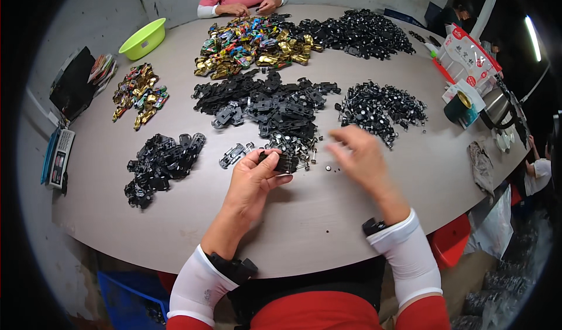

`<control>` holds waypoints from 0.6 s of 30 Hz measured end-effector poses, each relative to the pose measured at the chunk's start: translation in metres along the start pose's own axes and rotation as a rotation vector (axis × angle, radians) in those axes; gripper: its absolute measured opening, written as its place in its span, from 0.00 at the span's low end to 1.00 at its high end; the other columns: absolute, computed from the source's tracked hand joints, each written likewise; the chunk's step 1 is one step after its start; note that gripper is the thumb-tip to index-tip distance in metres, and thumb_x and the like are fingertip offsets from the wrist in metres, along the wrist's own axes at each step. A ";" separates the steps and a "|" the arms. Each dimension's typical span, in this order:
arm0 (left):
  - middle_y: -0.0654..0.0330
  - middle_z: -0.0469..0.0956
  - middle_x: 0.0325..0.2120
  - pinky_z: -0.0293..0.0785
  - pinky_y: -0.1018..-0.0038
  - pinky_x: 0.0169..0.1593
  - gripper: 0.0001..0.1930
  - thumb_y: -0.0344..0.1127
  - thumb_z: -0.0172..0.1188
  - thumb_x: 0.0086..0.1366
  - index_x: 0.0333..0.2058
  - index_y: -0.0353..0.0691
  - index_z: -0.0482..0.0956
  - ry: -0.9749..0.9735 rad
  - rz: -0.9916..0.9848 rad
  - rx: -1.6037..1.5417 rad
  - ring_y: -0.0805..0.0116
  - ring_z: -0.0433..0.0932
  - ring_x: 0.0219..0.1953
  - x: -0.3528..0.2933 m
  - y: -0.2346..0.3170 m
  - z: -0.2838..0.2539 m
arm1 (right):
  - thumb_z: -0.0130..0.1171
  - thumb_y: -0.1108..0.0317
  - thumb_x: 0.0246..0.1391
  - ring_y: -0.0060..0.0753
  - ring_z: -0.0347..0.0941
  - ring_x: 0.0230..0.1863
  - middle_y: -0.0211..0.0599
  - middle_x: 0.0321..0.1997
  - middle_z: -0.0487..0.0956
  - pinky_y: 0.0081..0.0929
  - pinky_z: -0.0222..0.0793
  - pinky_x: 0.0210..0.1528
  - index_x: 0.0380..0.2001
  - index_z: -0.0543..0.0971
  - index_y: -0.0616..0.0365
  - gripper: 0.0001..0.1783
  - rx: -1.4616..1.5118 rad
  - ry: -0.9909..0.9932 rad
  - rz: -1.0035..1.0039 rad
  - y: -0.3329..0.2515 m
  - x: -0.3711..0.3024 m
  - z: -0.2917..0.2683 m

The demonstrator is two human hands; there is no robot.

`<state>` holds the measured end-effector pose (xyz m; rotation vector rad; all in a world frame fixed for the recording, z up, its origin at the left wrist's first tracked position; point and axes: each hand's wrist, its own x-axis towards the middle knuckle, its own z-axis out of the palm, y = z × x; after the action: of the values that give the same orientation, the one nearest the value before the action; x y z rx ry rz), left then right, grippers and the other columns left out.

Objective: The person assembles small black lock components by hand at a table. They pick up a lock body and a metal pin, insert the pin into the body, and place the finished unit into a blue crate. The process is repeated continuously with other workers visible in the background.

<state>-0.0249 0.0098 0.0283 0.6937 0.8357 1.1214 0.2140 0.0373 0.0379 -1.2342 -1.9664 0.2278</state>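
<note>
Head view: my left hand (253,175) clamps a black chassis (282,162); my right hand (362,154), empty, hovers at three o'clock; fitting a wheel likely follows.

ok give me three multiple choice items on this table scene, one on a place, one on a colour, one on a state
1. Where is the bowl?
A. far left of the table
B. near right edge
C. under the table

2. What colour is the bowl?
A. red
B. lime green
C. white

3. What is the left hand doing?
A. lying flat and empty
B. holding a small black part
C. gripping the bowl

Answers:
1 A, it sits near the far left rim.
2 B, it is bright lime green.
3 B, fingers pinch the part, while the right hand hovers blurred.
</note>
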 end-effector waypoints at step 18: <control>0.60 0.81 0.38 0.81 0.70 0.45 0.13 0.29 0.57 0.66 0.49 0.35 0.74 -0.070 -0.103 -0.015 0.71 0.81 0.38 0.004 -0.004 -0.006 | 0.59 0.78 0.50 0.46 0.76 0.40 0.42 0.35 0.78 0.38 0.73 0.45 0.35 0.82 0.59 0.09 -0.011 -0.188 -0.032 0.026 -0.007 0.007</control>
<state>-0.0273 0.0128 0.0211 0.6663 0.7936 1.0048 0.2280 0.0466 0.0159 -1.2247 -2.1487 0.3271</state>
